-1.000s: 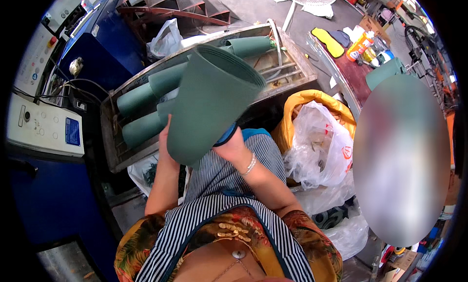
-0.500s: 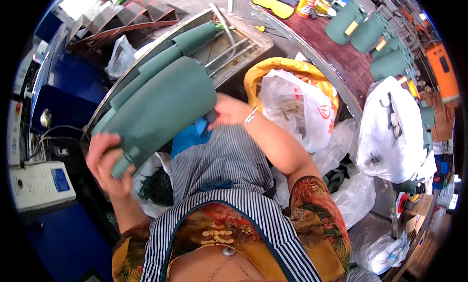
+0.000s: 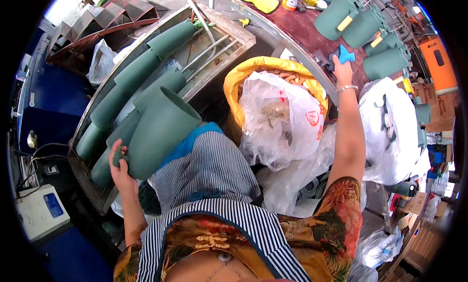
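A large hollow green plastic vessel rests over my lap, its round open end tilted up and away from me. My left hand grips the small knob-like spout at its near left end. Reaching far out to the right, my right hand is closed on a small blue-and-dark object at the dark red tabletop. What kind of object it is, I cannot make out. More green vessels lie in the wooden-edged tray in front of my left hand.
Several green vessels with tan strips stand on the table at the far right. A yellow-rimmed sack, lined with a clear plastic bag, sits between tray and table. A white bag hangs right of my right forearm. Metal rods cross the tray.
My right hand has moved from beside the vessel out to the table at the right, carrying the blue-and-dark object. The vessel has been lowered and turned, so its open end now shows.
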A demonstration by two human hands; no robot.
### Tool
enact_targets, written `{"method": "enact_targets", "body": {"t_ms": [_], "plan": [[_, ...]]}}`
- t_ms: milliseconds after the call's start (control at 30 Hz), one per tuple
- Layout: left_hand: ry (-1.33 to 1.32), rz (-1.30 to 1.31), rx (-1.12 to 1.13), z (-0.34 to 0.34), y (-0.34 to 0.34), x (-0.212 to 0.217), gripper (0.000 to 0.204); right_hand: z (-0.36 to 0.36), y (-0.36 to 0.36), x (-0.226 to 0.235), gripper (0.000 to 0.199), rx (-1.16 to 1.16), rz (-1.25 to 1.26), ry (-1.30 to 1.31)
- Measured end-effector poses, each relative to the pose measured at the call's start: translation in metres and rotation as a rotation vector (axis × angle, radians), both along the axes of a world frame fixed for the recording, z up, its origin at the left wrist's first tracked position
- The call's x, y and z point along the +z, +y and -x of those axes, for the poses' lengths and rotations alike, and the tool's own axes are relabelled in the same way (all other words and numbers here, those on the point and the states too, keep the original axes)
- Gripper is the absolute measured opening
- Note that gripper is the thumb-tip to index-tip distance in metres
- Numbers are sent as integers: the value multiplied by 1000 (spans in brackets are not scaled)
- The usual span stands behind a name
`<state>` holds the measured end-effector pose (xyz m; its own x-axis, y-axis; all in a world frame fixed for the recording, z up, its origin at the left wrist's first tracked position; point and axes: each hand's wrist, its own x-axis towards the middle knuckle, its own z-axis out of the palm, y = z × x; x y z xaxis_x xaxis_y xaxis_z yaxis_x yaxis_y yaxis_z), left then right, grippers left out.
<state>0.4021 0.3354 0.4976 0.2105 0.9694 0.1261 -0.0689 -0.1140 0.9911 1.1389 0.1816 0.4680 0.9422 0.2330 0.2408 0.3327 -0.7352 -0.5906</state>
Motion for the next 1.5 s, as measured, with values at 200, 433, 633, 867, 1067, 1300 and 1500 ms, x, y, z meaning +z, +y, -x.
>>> {"method": "enact_targets", "body": {"t_ms": [200,433,633,867,1067,1300,1500], "plan": [[11,175,-68,5,9,-40,51,93,29,-26,25,481,392,-99],[167,129,-201,-12,38,-25,38,-31,52,-241,39,1030,1243,-58],[278,153,-131,3,30,-16,45,-10,86,-284,31,615,867,201],[287,129,-228,-6,41,-11,45,-10,51,-220,24,369,84,1005],[261,61,-273,-11,32,-14,45,65,42,-110,31,287,5,902],[250,-71,-321,4,4,-22,43,201,40,20,22,650,26,295],[-10,-183,-435,-7,-12,-22,62,390,47,84,39,1403,-101,-411]]}}
